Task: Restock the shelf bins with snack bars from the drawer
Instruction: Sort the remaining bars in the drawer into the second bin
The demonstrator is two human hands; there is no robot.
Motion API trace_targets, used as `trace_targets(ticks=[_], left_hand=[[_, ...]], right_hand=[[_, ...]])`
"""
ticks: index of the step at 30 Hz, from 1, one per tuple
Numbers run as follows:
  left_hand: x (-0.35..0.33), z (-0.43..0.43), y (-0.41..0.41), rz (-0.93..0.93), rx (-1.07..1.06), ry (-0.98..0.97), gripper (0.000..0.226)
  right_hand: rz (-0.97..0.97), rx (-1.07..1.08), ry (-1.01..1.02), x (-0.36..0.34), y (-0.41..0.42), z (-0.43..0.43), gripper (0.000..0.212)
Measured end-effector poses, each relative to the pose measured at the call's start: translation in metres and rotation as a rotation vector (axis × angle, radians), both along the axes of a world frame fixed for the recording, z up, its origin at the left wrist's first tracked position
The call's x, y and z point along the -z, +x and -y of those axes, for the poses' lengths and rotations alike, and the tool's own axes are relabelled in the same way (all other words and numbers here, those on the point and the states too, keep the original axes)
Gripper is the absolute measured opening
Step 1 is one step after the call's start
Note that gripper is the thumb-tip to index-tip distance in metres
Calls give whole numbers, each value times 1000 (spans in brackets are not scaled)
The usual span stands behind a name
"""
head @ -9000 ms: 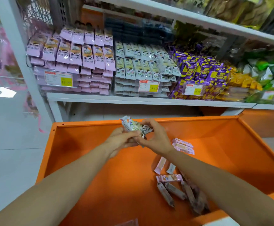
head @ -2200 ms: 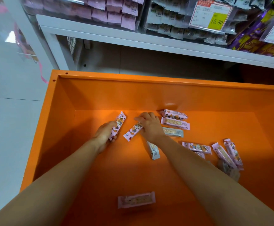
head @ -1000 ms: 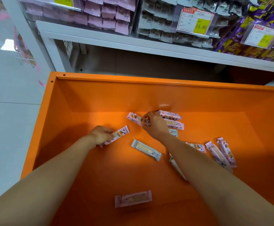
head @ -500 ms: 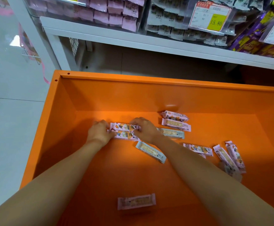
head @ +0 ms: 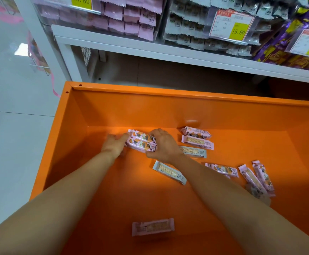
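Our right hand (head: 163, 147) curls its fingers and thumb round the right end of two pink bars (head: 140, 142) lying side by side. Our left hand (head: 114, 145) holds its fingers nearly straight and touches their left end. The bars sit between our hands, low in the orange drawer (head: 168, 93) near its back wall. Other loose bars (head: 197, 142) lie just right of our right hand.

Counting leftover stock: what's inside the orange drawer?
Loose snack bars on the drawer floor, two pink bars between left hand and right hand. The right arm covers part of one bar; anything beneath is unseen.
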State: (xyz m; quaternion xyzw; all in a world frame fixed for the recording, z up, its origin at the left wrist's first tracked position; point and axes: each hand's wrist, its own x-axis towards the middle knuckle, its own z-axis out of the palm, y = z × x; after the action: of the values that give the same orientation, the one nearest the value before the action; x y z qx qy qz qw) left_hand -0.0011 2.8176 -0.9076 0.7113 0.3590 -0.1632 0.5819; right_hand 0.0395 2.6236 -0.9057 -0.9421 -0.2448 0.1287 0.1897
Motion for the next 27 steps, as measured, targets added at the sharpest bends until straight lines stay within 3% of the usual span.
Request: trace_targets(ticks=[5,8,14,17,19,27], left_hand=[[-38,14,6,31,-82,-375,54],[-66,20,8,118,-217,-421,42],[-131,11,6,228,-312,-351,34],[-162,0,6,301,-246,-350,28],[-182,-6,7,377,-165,-337,37],[-263,-40,7,902,-123,183,44]], right_hand=[[105,31,169,-35,-6,0,59],[123,-11,185,-65,-9,-5,60],[156,-105,188,-124,-7,-11,75],[195,-131,276,-154,-13,-11,74],[237,-122,359,-175,-15,-13,69],[361,-47,633,-265,1,-37,53]])
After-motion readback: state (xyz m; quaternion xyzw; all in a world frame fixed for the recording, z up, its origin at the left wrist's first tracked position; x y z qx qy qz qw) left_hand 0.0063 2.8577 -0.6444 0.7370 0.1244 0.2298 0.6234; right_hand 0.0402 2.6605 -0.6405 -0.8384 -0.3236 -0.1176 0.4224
